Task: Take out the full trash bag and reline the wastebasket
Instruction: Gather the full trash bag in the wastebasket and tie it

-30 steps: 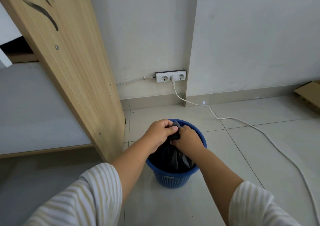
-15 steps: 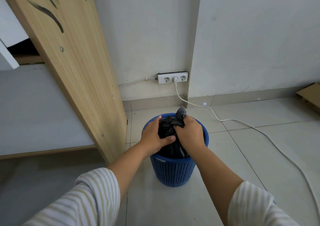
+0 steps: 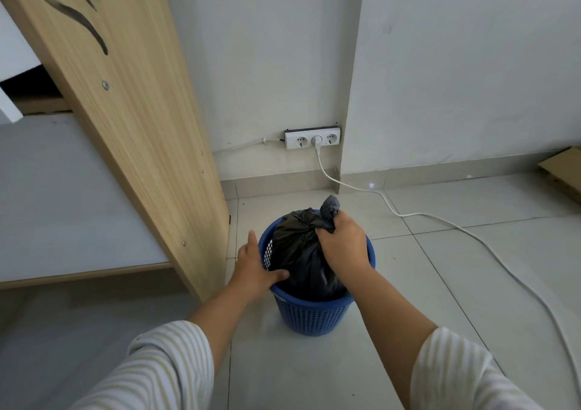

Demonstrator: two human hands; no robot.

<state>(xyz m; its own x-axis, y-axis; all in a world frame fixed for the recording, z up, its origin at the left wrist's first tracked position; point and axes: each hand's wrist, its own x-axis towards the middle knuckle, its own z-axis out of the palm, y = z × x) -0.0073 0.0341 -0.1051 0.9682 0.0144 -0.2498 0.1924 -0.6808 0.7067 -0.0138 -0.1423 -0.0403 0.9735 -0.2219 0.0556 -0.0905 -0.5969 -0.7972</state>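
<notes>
1. The black plastic trash bag (image 3: 301, 252) bulges out of the round blue perforated plastic wastebasket (image 3: 311, 313); its lower part is hidden by the wall.
2. The right hand (image 3: 344, 246), at the rim's 2 o'clock, is fisted around the bag's gathered neck.
3. The left hand (image 3: 254, 266), at 9 o'clock, lies spread on the rim, clasping nothing; its fingertips are hard to make out.

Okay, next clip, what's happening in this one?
A person is pulling a full black trash bag out of a blue wastebasket on the tiled floor. The right hand grips the bag's gathered neck, and the bag bulges above the rim but its lower part sits inside. The left hand is open, pressed on the basket's rim, apparently steadying it. A white cable runs from the wall power strip across the floor nearby. No new liner is in view.
</notes>
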